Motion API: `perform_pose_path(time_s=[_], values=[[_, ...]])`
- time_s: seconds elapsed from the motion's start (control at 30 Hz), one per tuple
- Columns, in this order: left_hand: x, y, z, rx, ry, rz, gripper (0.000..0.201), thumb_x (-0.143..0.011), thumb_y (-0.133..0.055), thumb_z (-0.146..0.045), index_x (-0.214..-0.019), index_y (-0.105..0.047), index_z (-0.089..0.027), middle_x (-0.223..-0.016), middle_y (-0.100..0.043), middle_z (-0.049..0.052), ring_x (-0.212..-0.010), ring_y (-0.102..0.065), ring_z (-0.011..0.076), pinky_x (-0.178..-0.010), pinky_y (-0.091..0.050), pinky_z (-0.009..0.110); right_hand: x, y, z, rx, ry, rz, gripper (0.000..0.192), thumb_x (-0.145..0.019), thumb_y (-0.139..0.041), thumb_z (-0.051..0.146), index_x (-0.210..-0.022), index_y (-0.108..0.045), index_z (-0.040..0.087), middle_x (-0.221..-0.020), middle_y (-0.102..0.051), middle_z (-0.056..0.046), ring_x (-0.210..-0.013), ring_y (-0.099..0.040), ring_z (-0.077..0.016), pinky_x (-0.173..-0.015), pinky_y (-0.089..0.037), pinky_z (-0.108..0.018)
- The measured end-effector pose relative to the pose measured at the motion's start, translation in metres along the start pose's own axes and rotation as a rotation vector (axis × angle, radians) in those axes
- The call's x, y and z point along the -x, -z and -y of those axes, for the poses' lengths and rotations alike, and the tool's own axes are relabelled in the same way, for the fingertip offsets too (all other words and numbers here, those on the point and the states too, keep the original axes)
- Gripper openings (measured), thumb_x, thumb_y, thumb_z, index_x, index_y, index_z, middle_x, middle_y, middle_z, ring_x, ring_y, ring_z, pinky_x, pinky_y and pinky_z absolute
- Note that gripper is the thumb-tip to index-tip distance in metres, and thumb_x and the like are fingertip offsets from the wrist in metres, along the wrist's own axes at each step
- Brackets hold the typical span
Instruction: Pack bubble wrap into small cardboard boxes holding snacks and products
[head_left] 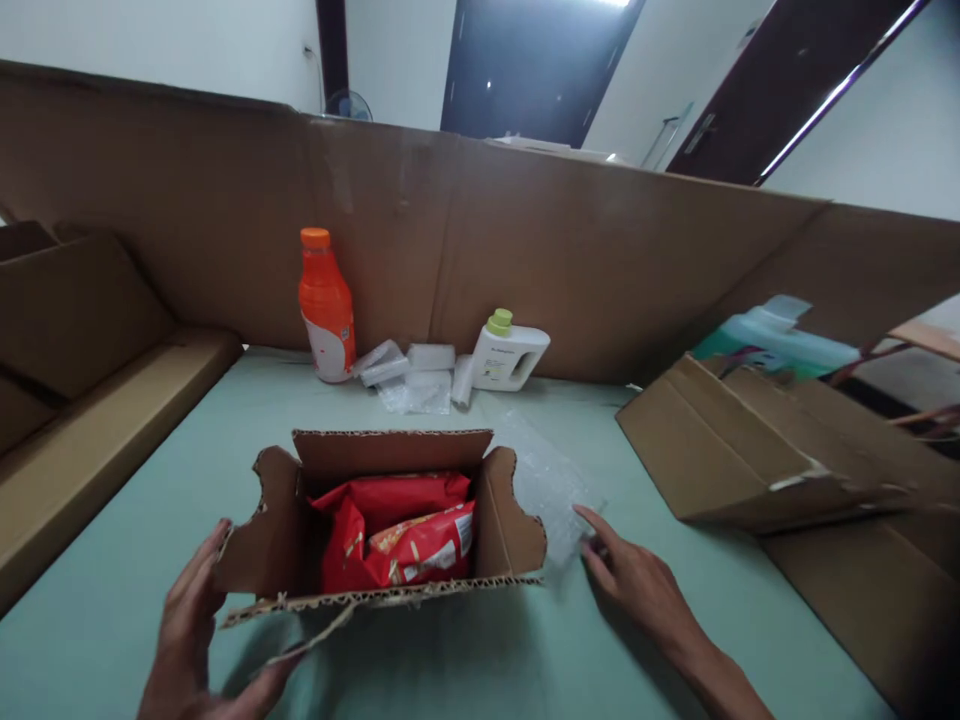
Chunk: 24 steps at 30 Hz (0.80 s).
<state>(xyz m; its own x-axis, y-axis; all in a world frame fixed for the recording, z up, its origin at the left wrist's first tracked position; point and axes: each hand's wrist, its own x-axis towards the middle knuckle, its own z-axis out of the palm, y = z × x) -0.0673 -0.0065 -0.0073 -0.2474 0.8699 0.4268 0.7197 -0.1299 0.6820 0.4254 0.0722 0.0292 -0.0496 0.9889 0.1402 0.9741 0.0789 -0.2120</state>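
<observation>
A small box [390, 520] is touched by two open hands.
Light, bendy cardboard; best held by its side flaps. Nothing is gripped by the left hand [191, 620] or right hand [637, 580].

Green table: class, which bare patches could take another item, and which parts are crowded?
Free: the table between the open box and orange bottle, and the near edge between both hands. Crowded: the back wall by the white jug and wrappers; the right side under flattened cardboard.
</observation>
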Motion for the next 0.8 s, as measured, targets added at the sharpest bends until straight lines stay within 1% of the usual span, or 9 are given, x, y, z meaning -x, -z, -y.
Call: perform_pose_path(time_s=[0.1, 0.2, 0.3, 0.37, 0.43, 0.53, 0.63, 0.7, 0.8], values=[[-0.004, -0.011, -0.006, -0.014, 0.184, 0.119, 0.065, -0.068, -0.069, -0.064, -0.114, -0.067, -0.018, -0.112, -0.073, 0.015, -0.102, -0.070, 0.0366, -0.083, -0.061, 0.048, 0.021, 0.005, 0.013, -0.219, -0.033, 0.145, 0.059, -0.089, -0.050, 0.036, -0.147, -0.049, 0.027, -0.085, -0.077, -0.001, -0.064, -0.071, -0.0202, -0.060, -0.053, -0.031], [-0.009, -0.019, -0.017, 0.027, 0.254, 0.358, 0.043, -0.070, -0.064, -0.062, -0.077, -0.073, -0.021, -0.074, -0.074, 0.009, -0.072, -0.071, 0.0311, -0.066, -0.061, 0.040, 0.018, 0.001, 0.057, -0.452, 0.166, 0.203, 0.073, -0.084, -0.064, 0.042, -0.152, -0.044, 0.023, -0.127, -0.070, -0.012, -0.107, -0.070, -0.0273, -0.090, -0.057, -0.042], [-0.009, -0.027, -0.030, 0.075, 0.261, 0.367, 0.038, -0.072, -0.064, -0.056, -0.077, -0.076, -0.021, -0.077, -0.077, 0.010, -0.072, -0.072, 0.0305, -0.067, -0.061, 0.039, 0.009, -0.017, 0.105, -0.611, 0.311, 0.216, 0.083, -0.078, -0.072, 0.039, -0.153, -0.042, 0.020, -0.147, -0.055, -0.017, -0.132, -0.055, -0.0367, -0.107, -0.048, -0.054], [-0.012, -0.033, -0.035, 0.115, 0.277, 0.354, 0.038, -0.074, -0.063, -0.056, -0.074, -0.076, -0.021, -0.073, -0.076, 0.009, -0.069, -0.071, 0.0293, -0.068, -0.060, 0.038, 0.001, -0.030, 0.126, -0.692, 0.304, 0.152, 0.083, -0.082, -0.069, 0.039, -0.156, -0.037, 0.020, -0.152, -0.050, -0.017, -0.137, -0.050, -0.0373, -0.109, -0.047, -0.053], [-0.023, -0.039, -0.037, 0.154, 0.296, 0.414, 0.038, -0.076, -0.063, -0.055, -0.064, -0.072, -0.020, -0.061, -0.072, 0.007, -0.062, -0.068, 0.0267, -0.064, -0.059, 0.036, -0.008, -0.040, 0.138, -0.732, 0.286, 0.043, 0.078, -0.087, -0.064, 0.039, -0.156, -0.033, 0.021, -0.156, -0.046, -0.015, -0.142, -0.045, -0.0365, -0.113, -0.044, -0.052], [-0.054, -0.049, -0.036, 0.179, 0.334, 0.427, 0.039, -0.072, -0.065, -0.056, -0.058, -0.065, -0.020, -0.055, -0.066, 0.005, -0.056, -0.065, 0.0245, -0.054, -0.055, 0.033, -0.022, -0.048, 0.144, -0.728, 0.270, -0.044, 0.068, -0.088, -0.061, 0.038, -0.151, -0.041, 0.022, -0.152, -0.051, -0.014, -0.140, -0.047, -0.0353, -0.113, -0.044, -0.052], [-0.080, -0.059, -0.032, 0.238, 0.308, 0.284, 0.040, -0.063, -0.070, -0.054, -0.080, -0.068, -0.018, -0.077, -0.074, 0.008, -0.072, -0.070, 0.0273, -0.064, -0.059, 0.036, -0.032, -0.054, 0.143, -0.715, 0.225, -0.013, 0.053, -0.087, -0.060, 0.033, -0.138, -0.054, 0.019, -0.136, -0.064, -0.015, -0.125, -0.060, -0.0337, -0.104, -0.052, -0.050], [-0.083, -0.065, -0.027, 0.264, 0.270, 0.246, 0.045, -0.062, -0.071, -0.051, -0.093, -0.068, -0.018, -0.091, -0.076, 0.011, -0.085, -0.072, 0.0292, -0.076, -0.060, 0.039, -0.033, -0.056, 0.141, -0.716, 0.209, -0.008, 0.048, -0.086, -0.060, 0.031, -0.132, -0.057, 0.017, -0.130, -0.067, -0.016, -0.120, -0.064, -0.0331, -0.100, -0.055, -0.049], [-0.064, -0.070, -0.015, 0.208, 0.293, 0.259, 0.043, -0.068, -0.067, -0.057, -0.088, -0.069, -0.018, -0.086, -0.076, 0.012, -0.081, -0.072, 0.0307, -0.074, -0.061, 0.041, -0.030, -0.051, 0.137, -0.728, 0.245, -0.009, 0.056, -0.085, -0.057, 0.026, -0.141, -0.052, 0.017, -0.140, -0.061, -0.016, -0.129, -0.059, -0.0337, -0.106, -0.051, -0.048]])
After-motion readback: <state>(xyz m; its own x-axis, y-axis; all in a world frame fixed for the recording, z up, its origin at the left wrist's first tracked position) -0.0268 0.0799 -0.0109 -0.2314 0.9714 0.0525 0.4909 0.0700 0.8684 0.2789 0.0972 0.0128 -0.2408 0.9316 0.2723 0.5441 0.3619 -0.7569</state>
